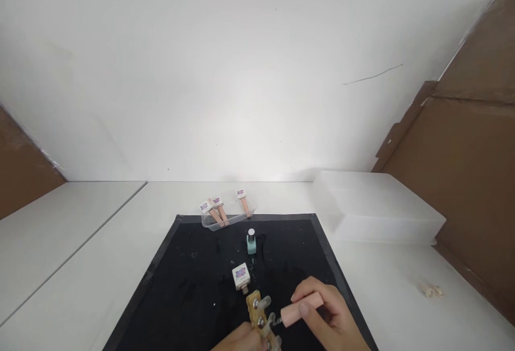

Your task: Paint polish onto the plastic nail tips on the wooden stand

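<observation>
In the head view, my left hand (243, 338) is closed around the lower end of a yellowish, wavy-edged nail-tip holder (252, 301) at the bottom centre. Clear nail tips (264, 302) stand out from it on round metal mounts. My right hand (332, 316) pinches a pink nail polish cap (290, 315), held tilted. Its small brush (277, 321) points left and meets, or nearly meets, a middle nail tip. Just beyond the holder lies an uncapped white nail polish bottle (241, 273) with a purple flower label, its neck toward me.
Behind it, a mint-green polish bottle (251, 246) with a silver cap stands on the black mat (173, 281). At the mat's far edge, a clear tray (206, 223) holds several pink-capped bottles. To the right are a white box (386, 211) and small pale scraps (431, 289).
</observation>
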`<action>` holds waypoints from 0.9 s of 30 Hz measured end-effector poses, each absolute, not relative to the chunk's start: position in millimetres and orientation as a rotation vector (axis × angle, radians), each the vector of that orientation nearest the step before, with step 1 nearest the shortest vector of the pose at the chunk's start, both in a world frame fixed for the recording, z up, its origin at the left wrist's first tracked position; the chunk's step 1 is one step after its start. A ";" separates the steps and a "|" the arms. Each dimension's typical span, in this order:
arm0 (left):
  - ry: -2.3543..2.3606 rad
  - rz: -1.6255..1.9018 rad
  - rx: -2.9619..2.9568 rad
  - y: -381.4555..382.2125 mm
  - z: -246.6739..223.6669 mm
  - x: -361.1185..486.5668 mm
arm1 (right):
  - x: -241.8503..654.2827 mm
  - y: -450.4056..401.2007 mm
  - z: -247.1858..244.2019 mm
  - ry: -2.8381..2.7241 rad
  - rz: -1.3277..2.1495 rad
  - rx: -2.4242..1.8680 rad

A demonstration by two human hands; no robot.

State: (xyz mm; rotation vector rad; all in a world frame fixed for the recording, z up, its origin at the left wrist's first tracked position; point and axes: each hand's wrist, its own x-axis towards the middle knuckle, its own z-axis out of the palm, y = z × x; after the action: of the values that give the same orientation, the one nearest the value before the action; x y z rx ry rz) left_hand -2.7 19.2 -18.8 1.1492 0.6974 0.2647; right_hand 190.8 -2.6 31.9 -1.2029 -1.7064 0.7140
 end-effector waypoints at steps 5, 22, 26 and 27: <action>0.718 0.284 1.213 18.4 -17.7 -4.1 | 186.6 -4.7 28.8 -1.767 0.748 -1.191; 0.732 0.237 1.109 21.5 -18.5 -4.5 | 189.2 -5.9 31.8 -1.743 0.751 -1.164; 0.744 0.234 1.080 21.5 -20.9 -4.2 | 184.9 -5.5 32.6 -1.781 0.745 -1.187; 0.747 0.230 1.064 20.9 -22.3 -3.7 | 184.5 -3.7 33.2 -1.785 0.753 -1.209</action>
State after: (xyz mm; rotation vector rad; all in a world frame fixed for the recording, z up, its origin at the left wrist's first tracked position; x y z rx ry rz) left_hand -3.7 20.9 -22.3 1.0644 0.7471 0.2304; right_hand 184.5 -3.7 33.2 -1.2085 -1.7845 0.7529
